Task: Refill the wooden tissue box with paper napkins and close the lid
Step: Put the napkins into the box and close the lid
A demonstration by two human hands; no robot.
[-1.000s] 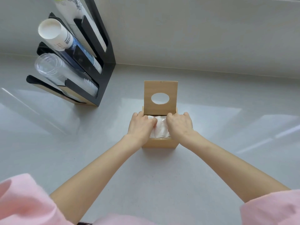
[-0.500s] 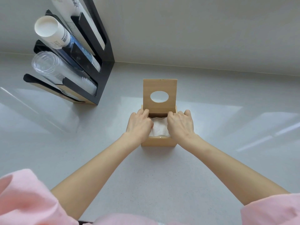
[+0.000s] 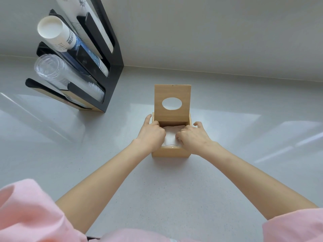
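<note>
A square wooden tissue box stands on the grey counter, its lid with an oval hole raised upright at the back. White paper napkins lie inside the box. My left hand rests over the box's left side, fingers curled down onto the napkins. From the right side, my right hand does the same with bent fingers. Both hands press on the stack; their fingertips are partly hidden inside the box.
A black cup dispenser rack stands at the back left, holding white paper cups and clear plastic cups. A grey wall runs behind the counter.
The napkins have sunk lower into the box. Both hands have shifted slightly and spread apart, with fingers now pushed down inside the opening.
</note>
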